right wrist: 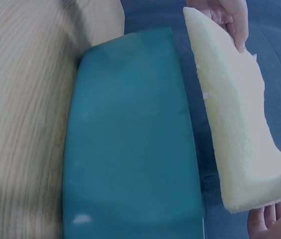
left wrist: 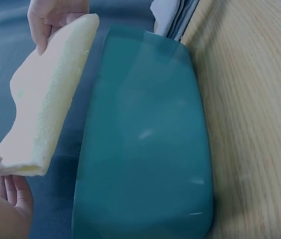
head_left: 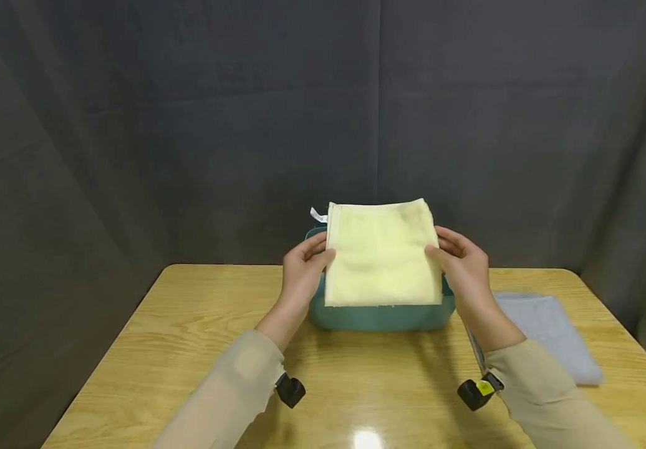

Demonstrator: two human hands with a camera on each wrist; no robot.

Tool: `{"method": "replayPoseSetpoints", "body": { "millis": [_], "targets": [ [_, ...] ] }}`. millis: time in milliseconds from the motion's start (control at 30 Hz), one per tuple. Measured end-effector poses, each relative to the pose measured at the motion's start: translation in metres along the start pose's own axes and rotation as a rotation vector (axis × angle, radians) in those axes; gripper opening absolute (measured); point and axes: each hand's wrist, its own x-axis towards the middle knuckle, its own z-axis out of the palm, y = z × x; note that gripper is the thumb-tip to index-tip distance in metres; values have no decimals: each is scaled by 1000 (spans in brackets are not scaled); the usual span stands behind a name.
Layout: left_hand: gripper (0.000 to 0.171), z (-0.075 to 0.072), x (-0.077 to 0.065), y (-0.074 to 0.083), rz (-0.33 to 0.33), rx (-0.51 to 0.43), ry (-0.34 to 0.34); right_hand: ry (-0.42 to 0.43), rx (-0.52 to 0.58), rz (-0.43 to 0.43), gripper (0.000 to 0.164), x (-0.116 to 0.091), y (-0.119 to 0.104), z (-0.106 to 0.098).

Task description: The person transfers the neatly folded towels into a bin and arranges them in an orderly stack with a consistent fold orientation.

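A folded pale-yellow towel (head_left: pixel 381 255) with a small white tag (head_left: pixel 318 216) at its upper left is held up by both hands. My left hand (head_left: pixel 302 268) pinches its left edge, thumb in front and fingers behind. On the opposite edge my right hand (head_left: pixel 465 262) grips it the same way. Behind and below the towel stands a teal plastic bin (head_left: pixel 381 318); its front wall (left wrist: pixel 145 134) fills the middle of the left wrist view. Both wrist views show the towel (right wrist: pixel 235 114) raised above the bin's rim. The bin's inside is hidden.
Folded grey cloth (head_left: pixel 547 337) lies on the wooden table (head_left: pixel 199 349) to the right, partly behind the right forearm. A dark grey curtain (head_left: pixel 233 137) hangs behind the table's far edge.
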Motion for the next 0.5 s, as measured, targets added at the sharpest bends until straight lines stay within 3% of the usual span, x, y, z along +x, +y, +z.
{"method": "replayPoseSetpoints", "body": {
  "millis": [500],
  "targets": [
    [34, 2, 6, 1, 48, -32, 25, 2, 10, -4, 51, 8, -4, 3]
  ]
}}
